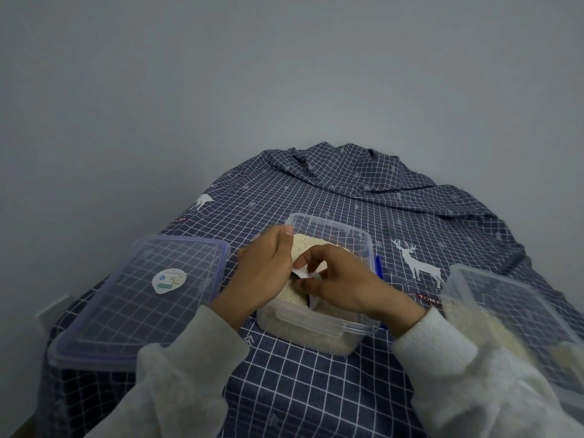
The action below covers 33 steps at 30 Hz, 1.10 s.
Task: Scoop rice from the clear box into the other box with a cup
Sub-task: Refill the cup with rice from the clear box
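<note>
Both hands are down in the clear rectangular plastic box [331, 311] at the middle of the bench [284, 390], which is draped in a dark blue checked cloth with white deer. The right hand [344, 282] pinches a small white cup [305, 275] that sits low among the white rice [303, 245]; much of the cup is hidden. The left hand [268, 270] rests along the box's left wall with fingers curled over its far rim, seemingly steadying it. To scoop well, I'd push the cup's mouth forward into the deeper rice at the far end, level it before lifting, and keep the box braced. The other clear box [512, 311], already holding some rice, waits near the right edge, so the carry is short. A clear blue-rimmed lid [142, 298] lies to the left.
</note>
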### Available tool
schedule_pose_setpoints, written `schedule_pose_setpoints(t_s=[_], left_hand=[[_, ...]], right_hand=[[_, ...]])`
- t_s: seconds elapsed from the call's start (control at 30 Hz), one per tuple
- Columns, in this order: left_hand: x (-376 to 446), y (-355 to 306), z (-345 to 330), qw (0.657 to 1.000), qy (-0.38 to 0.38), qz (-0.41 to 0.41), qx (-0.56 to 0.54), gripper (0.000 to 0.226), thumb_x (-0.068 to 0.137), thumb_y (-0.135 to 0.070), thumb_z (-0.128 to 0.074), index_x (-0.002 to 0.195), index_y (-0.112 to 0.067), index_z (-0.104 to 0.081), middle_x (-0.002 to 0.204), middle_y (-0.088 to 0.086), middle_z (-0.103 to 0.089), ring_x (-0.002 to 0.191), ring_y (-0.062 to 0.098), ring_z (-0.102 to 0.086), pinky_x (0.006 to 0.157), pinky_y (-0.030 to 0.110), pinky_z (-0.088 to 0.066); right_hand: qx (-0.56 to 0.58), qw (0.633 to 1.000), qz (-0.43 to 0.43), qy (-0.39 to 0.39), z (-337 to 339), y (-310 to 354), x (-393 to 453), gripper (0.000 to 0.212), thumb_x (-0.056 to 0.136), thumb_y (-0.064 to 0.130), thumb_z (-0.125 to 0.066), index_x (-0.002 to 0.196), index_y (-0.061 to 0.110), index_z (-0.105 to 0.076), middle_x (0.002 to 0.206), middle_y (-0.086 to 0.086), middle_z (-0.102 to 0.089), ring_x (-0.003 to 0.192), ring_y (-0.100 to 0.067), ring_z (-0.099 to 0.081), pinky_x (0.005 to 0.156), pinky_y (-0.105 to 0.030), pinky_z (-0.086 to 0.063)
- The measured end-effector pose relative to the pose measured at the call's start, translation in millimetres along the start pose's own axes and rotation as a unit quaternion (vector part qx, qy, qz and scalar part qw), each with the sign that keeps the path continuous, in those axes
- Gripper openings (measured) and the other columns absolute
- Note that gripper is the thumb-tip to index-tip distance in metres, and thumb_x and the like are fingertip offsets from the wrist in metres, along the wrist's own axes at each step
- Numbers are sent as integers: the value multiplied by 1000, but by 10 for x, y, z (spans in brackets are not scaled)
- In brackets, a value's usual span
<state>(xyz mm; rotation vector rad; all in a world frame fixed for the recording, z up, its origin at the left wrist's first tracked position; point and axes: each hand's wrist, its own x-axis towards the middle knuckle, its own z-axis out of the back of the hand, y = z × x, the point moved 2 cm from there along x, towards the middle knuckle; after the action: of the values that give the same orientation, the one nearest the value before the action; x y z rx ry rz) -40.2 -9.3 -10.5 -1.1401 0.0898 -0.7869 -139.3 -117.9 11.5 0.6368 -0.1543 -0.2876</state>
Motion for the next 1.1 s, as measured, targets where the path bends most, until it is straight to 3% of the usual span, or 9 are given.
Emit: schedule_pose_setpoints(t_s=[0.17, 0.3, 0.47, 0.6, 0.7, 0.77, 0.83, 0.97, 1.1], left_hand=[[-5, -10, -4, 1000, -5, -5, -2, 41, 99, -44, -22, 108, -21, -55, 94, -10, -56, 81, -5, -47, 100, 41, -35], [20, -2, -2, 1000, -8, 2, -8, 38, 99, -44, -23, 105, -23, -54, 95, -9, -55, 83, -4, -47, 99, 40, -36], [38, 25, -1, 1000, -10, 3, -15, 43, 98, -44, -23, 106, -18, -56, 104, 3, -62, 86, 1, -49, 97, 40, -38], [56, 49, 5, 1000, -10, 9, -20, 44, 97, -46, -24, 106, -19, -57, 105, 3, -62, 85, 0, -49, 90, 35, -40], [71, 40, 20, 999, -15, 11, -33, 46, 97, -47, -25, 105, -16, -58, 108, 7, -64, 88, 6, -53, 79, 26, -40], [84, 22, 33, 999, -19, 11, -33, 47, 96, -48, -25, 105, -16, -58, 108, 8, -64, 96, 14, -56, 84, 32, -41], [93, -1, 43, 999, -18, 10, -31, 49, 96, -49, -24, 105, -16, -58, 106, 7, -64, 97, 16, -57, 86, 35, -42], [84, -60, 51, 999, -15, 5, -46, 49, 97, -48, -25, 107, -13, -58, 109, 10, -64, 99, 18, -58, 86, 34, -42], [85, -112, 54, 998, -12, 5, -53, 46, 99, -45, -26, 107, -14, -58, 109, 7, -63, 99, 17, -57, 84, 29, -42]], right_hand=[[33, 999, -22, -1, -7, 9, -26, 28, 82, 27, -76, 108, 24, -65, 108, 1, -59, 76, -9, -56, 80, -33, -52], [92, 994, -65, 11, 17, 17, -18, 27, 84, 21, -74, 109, 19, -64, 113, -6, -60, 88, -21, -62, 84, -41, -56], [166, 978, -125, 31, 49, 5, 3, 16, 93, 13, -62, 108, 11, -64, 99, -11, -65, 82, -20, -64, 77, -46, -59], [195, 967, -160, 27, 69, -29, 29, 19, 96, 9, -51, 109, 11, -65, 110, -17, -68, 87, -24, -65, 77, -44, -60], [257, 948, -186, 22, 103, -47, 49, 25, 96, 4, -44, 110, 7, -64, 114, -25, -67, 91, -36, -67, 83, -55, -58], [295, 934, -202, 16, 136, -64, 64, 28, 97, 2, -41, 113, 4, -63, 115, -27, -65, 93, -41, -67, 86, -60, -55], [330, 919, -214, 11, 167, -84, 70, 29, 97, 1, -39, 117, 2, -61, 111, -25, -63, 92, -42, -65, 87, -60, -54], [387, 896, -219, 4, 211, -94, 69, 29, 96, -4, -37, 97, 6, -64, 100, -19, -62, 82, -39, -65, 74, -54, -58], [443, 868, -225, -17, 257, -129, 79, 26, 95, -4, -39, 95, 6, -62, 112, -21, -56, 98, -45, -64, 82, -60, -55]])
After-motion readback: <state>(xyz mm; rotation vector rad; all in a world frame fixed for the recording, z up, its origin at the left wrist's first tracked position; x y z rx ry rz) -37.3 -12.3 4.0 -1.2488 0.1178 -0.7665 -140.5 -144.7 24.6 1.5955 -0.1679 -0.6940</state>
